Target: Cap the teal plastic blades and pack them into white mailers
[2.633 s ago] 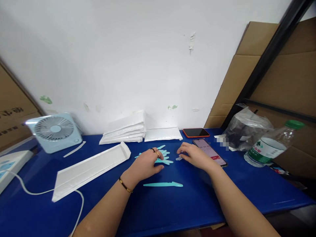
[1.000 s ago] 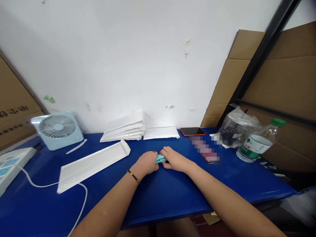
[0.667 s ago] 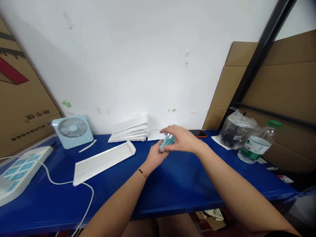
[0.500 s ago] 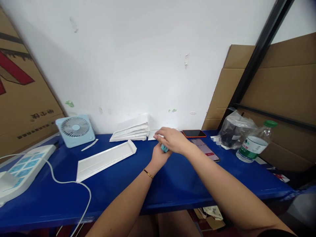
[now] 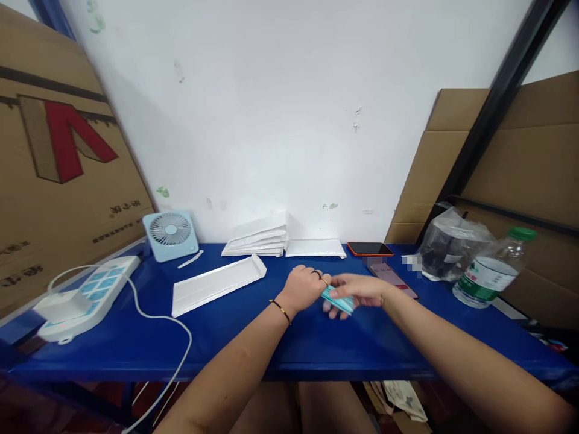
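Observation:
Above the blue table (image 5: 217,337), a small turquoise bundle (image 5: 340,301) with pale lengthwise stripes is between my two hands; its exact kind is unclear. My left hand (image 5: 305,288), with a ring and a thin bracelet, is closed in a fist around the bundle's left end, which it hides. My right hand (image 5: 357,292) grips the other end, thumb on top and fingers beneath. To the left lies a white paper envelope (image 5: 217,283) with its flap raised. Behind my hands is a stack of white envelopes (image 5: 257,236), with a flat white packet (image 5: 315,248) beside it.
A blue fan (image 5: 170,236), a paper strip (image 5: 190,259) and a white power strip (image 5: 94,295) with a trailing cable are on the left. An orange-edged phone (image 5: 370,249), a second phone (image 5: 393,279), a bagged dark cup (image 5: 450,241) and a green-capped bottle (image 5: 488,271) stand or lie right.
The view has shifted left. My right hand has come off the top of my left and now holds the bundle's right end. The left hand has turned knuckles up, and more of the bundle shows.

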{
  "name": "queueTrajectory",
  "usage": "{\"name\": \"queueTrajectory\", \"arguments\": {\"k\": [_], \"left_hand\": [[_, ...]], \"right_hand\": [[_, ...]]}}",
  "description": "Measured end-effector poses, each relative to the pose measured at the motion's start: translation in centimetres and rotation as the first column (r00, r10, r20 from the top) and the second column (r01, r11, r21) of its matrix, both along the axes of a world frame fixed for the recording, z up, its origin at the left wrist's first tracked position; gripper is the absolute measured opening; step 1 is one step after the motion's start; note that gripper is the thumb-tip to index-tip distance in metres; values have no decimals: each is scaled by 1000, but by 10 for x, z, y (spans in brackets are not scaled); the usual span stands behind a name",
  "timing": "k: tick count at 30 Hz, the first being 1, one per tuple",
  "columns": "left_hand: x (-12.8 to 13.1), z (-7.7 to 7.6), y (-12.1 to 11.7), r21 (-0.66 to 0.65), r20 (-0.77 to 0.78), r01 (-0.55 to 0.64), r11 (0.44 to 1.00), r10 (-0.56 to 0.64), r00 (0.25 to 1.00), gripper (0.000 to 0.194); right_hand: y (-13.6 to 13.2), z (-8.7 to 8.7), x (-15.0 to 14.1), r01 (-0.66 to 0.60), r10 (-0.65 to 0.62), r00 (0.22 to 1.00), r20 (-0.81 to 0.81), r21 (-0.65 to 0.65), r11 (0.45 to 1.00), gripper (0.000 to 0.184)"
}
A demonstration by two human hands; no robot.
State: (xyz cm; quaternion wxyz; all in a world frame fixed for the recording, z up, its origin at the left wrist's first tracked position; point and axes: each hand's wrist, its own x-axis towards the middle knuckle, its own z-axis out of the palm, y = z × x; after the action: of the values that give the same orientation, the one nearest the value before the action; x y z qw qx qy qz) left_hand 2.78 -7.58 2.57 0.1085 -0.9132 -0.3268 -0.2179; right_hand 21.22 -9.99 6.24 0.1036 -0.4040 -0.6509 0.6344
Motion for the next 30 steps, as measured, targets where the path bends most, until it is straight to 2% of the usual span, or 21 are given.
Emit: {"name": "queueTrajectory", "arguments": {"k": [2, 4, 6, 7, 8, 9, 11, 12, 13, 15, 16, 17, 18, 20, 22, 23, 26, 27, 28, 29, 30], "left_hand": [[1, 5, -10, 156, -135, 108, 982, -87, 987, 23], [2, 8, -19, 190, -198, 133, 973, -94, 976, 23], [2, 11, -25, 140, -214, 51, 989, -20, 977, 17], [1, 13, -27, 86, -215, -27, 996, 45, 976, 12], [1, 15, -27, 14, -222, -117, 993, 117, 968, 11], [0, 18, -27, -68, -238, -202, 977, 181, 954, 14], [-3, 22, -26, -202, -280, -307, 930, 246, 928, 21], [-5, 23, -25, -224, -288, -318, 921, 249, 925, 22], [-7, 24, -24, -211, -284, -300, 930, 235, 930, 20], [-11, 23, -24, -89, -247, -193, 977, 166, 955, 15], [-13, 22, -25, 1, -226, -120, 993, 117, 967, 15], [-15, 21, -26, 89, -212, -40, 995, 58, 976, 16], [-17, 19, -27, 163, -207, 39, 986, -5, 978, 19], [-21, 18, -29, 263, -210, 164, 951, -110, 972, 25], [-23, 18, -32, 278, -230, 227, 933, -165, 959, 26], [-24, 19, -32, 255, -242, 237, 937, -175, 954, 26], [-38, 23, -28, 115, -206, 117, 986, -91, 974, 22], [-48, 23, -24, 48, -169, 15, 999, -7, 986, 36], [-63, 23, -18, -27, -124, -117, 993, 113, 986, 65], [-82, 21, -12, -122, -105, -278, 953, 266, 958, 94], [-103, 19, -4, -226, -129, -436, 871, 417, 900, 112]], "right_hand": [[-8, -20, -3, -131, 114, 988, -103, -178, 975, 47], [-14, -32, -10, -128, 121, 991, -59, -150, 980, 34], [-19, -32, -17, -66, 46, 981, 187, 99, 993, 20], [-21, -29, -20, -60, -50, 937, 346, 299, 952, 16], [-22, -23, -23, -98, -183, 859, 478, 504, 858, 15], [-24, -17, -25, -172, -326, 766, 554, 666, 726, 17], [-25, -6, -29, -309, -537, 632, 559, 817, 487, 20], [-26, -2, -30, -323, -575, 609, 547, 833, 450, 20], [-26, 1, -29, -296, -547, 623, 560, 815, 498, 18], [-25, 1, -27, -149, -318, 761, 565, 629, 763, 18], [-24, -2, -26, -78, -155, 863, 481, 430, 900, 21], [-25, -6, -25, -46, -15, 947, 320, 184, 982, 24], [-26, -11, -25, -64, 70, 990, 120, -52, 997, 28], [-30, -23, -28, -130, 56, 977, -208, -359, 924, 33], [-37, -32, -34, -167, -9, 941, -339, -484, 859, 33], [-40, -35, -37, -153, -37, 937, -348, -501, 852, 31], [-42, -37, -41, 16, -113, 966, -231, -384, 923, 28], [-40, -36, -39, 82, -136, 976, -172, -288, 954, 28], [-38, -35, -35, 129, -153, 981, -119, -187, 974, 28], [-35, -35, -30, 158, -165, 984, -74, -92, 983, 28], [-33, -35, -24, 172, -172, 984, -38, -14, 985, 29]]}}
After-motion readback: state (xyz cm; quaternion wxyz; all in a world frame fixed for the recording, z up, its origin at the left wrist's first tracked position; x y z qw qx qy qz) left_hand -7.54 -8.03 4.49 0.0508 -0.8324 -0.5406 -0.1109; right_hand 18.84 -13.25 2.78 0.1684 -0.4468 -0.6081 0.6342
